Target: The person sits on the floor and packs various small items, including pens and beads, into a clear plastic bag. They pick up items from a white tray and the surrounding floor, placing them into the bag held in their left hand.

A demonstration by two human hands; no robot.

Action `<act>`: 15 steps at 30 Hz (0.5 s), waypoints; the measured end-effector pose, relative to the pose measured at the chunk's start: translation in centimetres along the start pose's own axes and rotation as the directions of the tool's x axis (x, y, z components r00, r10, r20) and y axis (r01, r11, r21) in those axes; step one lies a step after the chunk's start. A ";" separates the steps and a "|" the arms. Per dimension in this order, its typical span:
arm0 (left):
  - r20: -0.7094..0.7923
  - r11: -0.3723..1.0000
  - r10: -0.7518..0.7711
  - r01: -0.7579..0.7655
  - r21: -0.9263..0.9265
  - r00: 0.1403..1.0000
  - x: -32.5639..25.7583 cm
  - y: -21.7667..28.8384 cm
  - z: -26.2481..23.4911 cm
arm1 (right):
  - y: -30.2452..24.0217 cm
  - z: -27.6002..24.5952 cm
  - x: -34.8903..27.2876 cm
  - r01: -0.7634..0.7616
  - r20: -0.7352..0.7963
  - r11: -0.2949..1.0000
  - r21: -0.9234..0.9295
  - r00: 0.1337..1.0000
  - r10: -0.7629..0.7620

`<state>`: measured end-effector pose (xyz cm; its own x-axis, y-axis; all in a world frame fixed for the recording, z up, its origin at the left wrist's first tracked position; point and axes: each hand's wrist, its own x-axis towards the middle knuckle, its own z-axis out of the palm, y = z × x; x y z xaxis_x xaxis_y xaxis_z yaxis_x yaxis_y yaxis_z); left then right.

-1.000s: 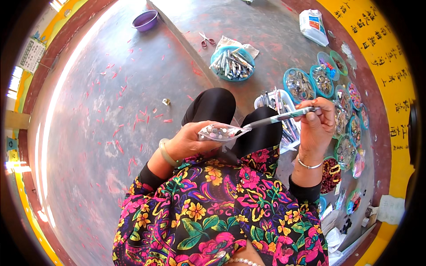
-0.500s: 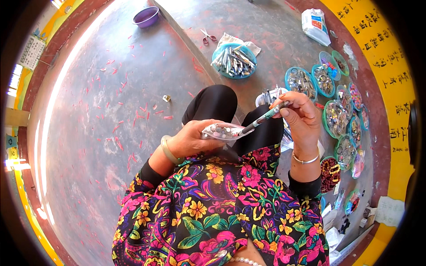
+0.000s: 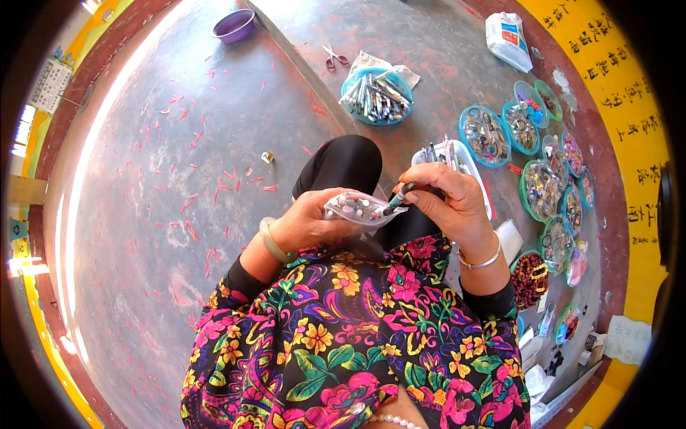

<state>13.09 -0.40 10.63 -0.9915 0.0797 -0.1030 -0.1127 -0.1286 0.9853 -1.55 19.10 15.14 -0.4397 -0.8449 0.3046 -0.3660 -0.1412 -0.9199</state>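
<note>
My left hand [image 3: 314,219] is closed round a clear plastic bag [image 3: 371,218] held over my lap. Through its side show several small round pieces, white, pink and dark. With thumb and fingers together, my right hand [image 3: 450,199] grips a dark patterned pen [image 3: 397,200] at the bag's right end. The pen's lower tip meets the bag's mouth; whether it is inside I cannot tell. My right fingers cover part of the pen. Just beyond the right hand stands a white tray [image 3: 480,177] with several pens in it.
A blue basket [image 3: 409,107] full of pens sits ahead on the floor. Scissors [image 3: 334,58] lie beyond it. Several baskets of small goods, one blue [image 3: 466,146], stand to the right. A purple basin [image 3: 234,28] is far left; red scraps dot the floor.
My right hand has moved down and left toward the bag, and the pen now shows shorter at its mouth. More of the white tray is uncovered. My left hand has barely moved.
</note>
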 end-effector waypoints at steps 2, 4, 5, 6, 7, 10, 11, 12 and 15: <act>-0.013 0.997 -0.038 0.038 -0.064 0.999 -0.1 0.1 0.1 | -0.2 -0.1 -0.1 0.063 -0.004 0.995 -0.073 0.998 -0.064; -0.014 0.999 0.029 -0.029 -0.034 0.999 0.0 -0.3 -0.2 | -0.3 0.0 -0.2 0.100 -0.017 0.990 -0.095 0.995 -0.102; -0.015 0.998 0.063 -0.063 -0.019 0.998 0.1 -0.5 -0.2 | -0.3 0.1 -0.1 0.106 -0.028 0.991 -0.081 0.994 -0.109; -0.016 0.998 0.043 -0.043 -0.044 0.999 0.1 -0.4 -0.2 | -0.3 0.2 -0.1 0.113 -0.039 0.991 -0.068 0.993 -0.116; -0.018 0.997 0.023 -0.024 -0.068 1.000 0.1 -0.4 -0.2 | -0.1 0.3 -0.2 0.082 -0.042 0.995 -0.048 0.996 -0.084; -0.018 0.995 -0.049 0.048 -0.089 0.999 0.0 -0.5 -0.4 | 0.4 0.9 -0.4 0.011 -0.044 0.999 -0.033 0.999 -0.012; -0.019 0.993 -0.076 0.074 -0.088 0.997 0.0 -0.6 -0.6 | 0.4 1.0 -0.3 0.001 -0.043 0.998 -0.060 0.999 -0.004; -0.025 0.995 -0.059 0.057 -0.082 0.998 0.0 -0.7 -0.6 | 0.4 1.2 -0.3 -0.007 -0.041 0.996 -0.086 0.999 0.004; -0.035 0.997 -0.023 0.021 -0.070 0.999 0.0 -1.1 -0.6 | 1.3 1.7 0.1 0.079 0.007 0.983 -0.166 0.997 -0.079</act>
<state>13.18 -0.84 9.49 -0.9903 0.0479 -0.1307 -0.1377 -0.1958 0.9709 -0.67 18.01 13.57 -0.4034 -0.8349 0.3744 -0.5302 -0.1202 -0.8393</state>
